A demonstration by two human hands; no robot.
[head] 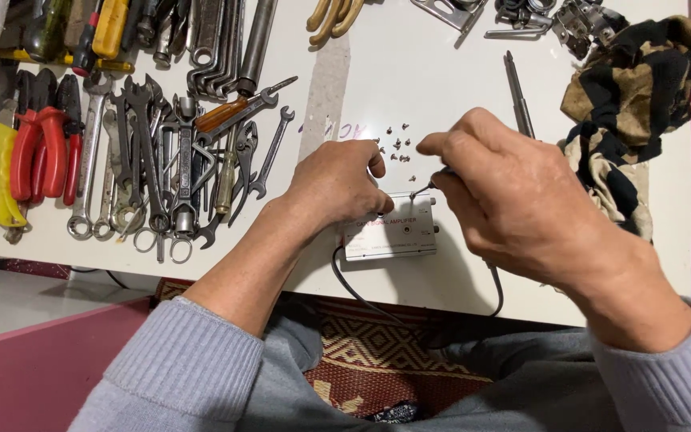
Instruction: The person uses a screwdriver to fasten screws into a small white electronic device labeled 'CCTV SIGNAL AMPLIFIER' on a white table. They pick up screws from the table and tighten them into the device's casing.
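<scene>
Right hand (513, 204) has its grip pinched shut, thumb and forefinger closed on a small silver screw (419, 190) whose tip stands at the top edge of the small silver metal box with a printed front panel (389, 234). Left hand (341, 182) is curled over the box's left top corner, grip closed down on the casing, knuckles up, holding it against the white counter (409, 72).

The box sits at the counter's near edge, between the two hands, with a dark cable (353, 290) running off its left end and down over the edge. Off to the left there's a big spread of steel spanners and wrenches (153, 160), and beside them red-handled pliers (41, 152). On the right lies a crumpled black-and-tan patterned cloth (629, 112), partly behind the right hand. A long grey steel screwdriver shaft (517, 100) lies just beyond the right hand's knuckles. Smallest of all: a scatter of loose tiny screws (397, 144) on the counter, just past the box, between the fingertips of both hands.
</scene>
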